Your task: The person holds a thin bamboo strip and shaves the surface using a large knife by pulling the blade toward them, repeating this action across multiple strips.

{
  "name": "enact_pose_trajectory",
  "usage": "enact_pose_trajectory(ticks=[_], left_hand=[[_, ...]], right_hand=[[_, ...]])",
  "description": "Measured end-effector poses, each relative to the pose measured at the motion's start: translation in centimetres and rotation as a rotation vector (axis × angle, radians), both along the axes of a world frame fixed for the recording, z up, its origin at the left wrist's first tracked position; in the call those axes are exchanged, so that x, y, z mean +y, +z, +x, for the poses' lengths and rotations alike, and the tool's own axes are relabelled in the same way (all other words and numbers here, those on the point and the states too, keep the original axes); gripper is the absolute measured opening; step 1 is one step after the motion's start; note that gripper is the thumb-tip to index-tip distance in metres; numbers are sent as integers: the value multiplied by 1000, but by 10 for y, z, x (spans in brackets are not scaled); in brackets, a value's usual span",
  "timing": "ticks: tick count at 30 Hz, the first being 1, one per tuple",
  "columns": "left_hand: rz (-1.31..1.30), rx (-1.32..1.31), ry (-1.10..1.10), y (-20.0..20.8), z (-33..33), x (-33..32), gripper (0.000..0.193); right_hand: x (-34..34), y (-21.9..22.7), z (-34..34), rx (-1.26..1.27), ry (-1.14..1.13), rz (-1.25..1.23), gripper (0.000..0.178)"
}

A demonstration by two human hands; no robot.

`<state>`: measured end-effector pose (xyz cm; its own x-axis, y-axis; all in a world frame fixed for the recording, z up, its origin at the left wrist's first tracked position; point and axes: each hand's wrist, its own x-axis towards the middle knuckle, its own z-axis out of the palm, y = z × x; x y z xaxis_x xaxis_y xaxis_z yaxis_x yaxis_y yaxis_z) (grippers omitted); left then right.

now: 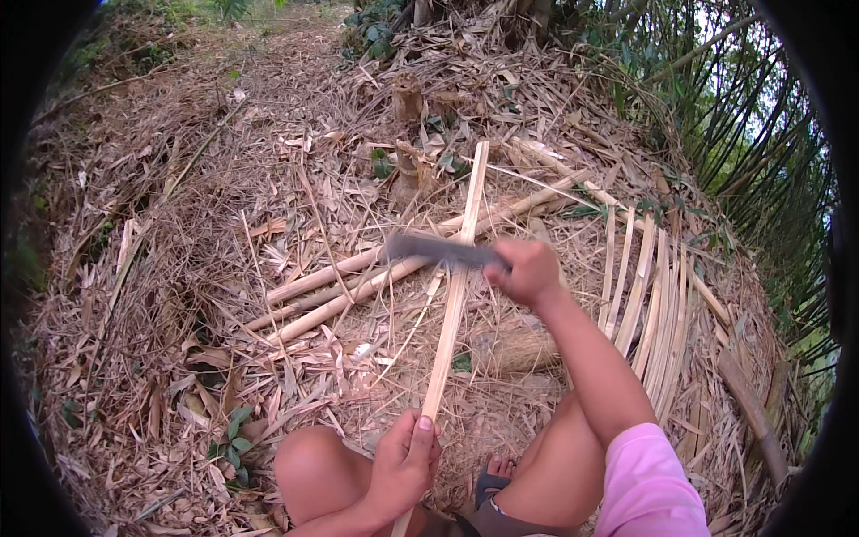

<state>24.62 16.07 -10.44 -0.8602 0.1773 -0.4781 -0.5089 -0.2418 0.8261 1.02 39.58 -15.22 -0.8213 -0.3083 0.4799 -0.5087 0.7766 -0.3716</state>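
Observation:
My left hand (404,461) is wrapped round the lower part of a long, pale bamboo strip (449,327), thumb along its face. The strip slants up and away from me, its far end past the bamboo poles. My right hand (530,271) grips the handle of a machete (438,249), whose dark blade points left and lies across the strip in the picture. The blade is smeared by motion; whether it touches the strip I cannot tell. Beneath the strip, several bamboo poles (335,306) lie slantwise on the ground.
At right, several split bamboo strips (658,309) lean side by side on a pole. A short log (514,351) lies near my right forearm. Beyond the poles stands a cut stump (407,174). Dry leaf litter (179,295) covers the ground; bamboo stems (752,134) grow at right.

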Motion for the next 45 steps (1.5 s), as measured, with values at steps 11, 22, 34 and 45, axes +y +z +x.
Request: enact_pose_trajectory(ticks=[11, 22, 34, 45], left_hand=[[-259, 111, -42, -8, 3, 4, 26], [-322, 132, -13, -16, -3, 0, 24], [-12, -66, 62, -7, -33, 0, 21], [-143, -71, 13, -4, -25, 17, 30]], right_hand=[[23, -9, -27, 114, -156, -37, 76], [19, -9, -41, -154, -285, -117, 71], [22, -8, -32, -407, -497, -442, 83], [12, -6, -10, 113, 49, 0, 61]])
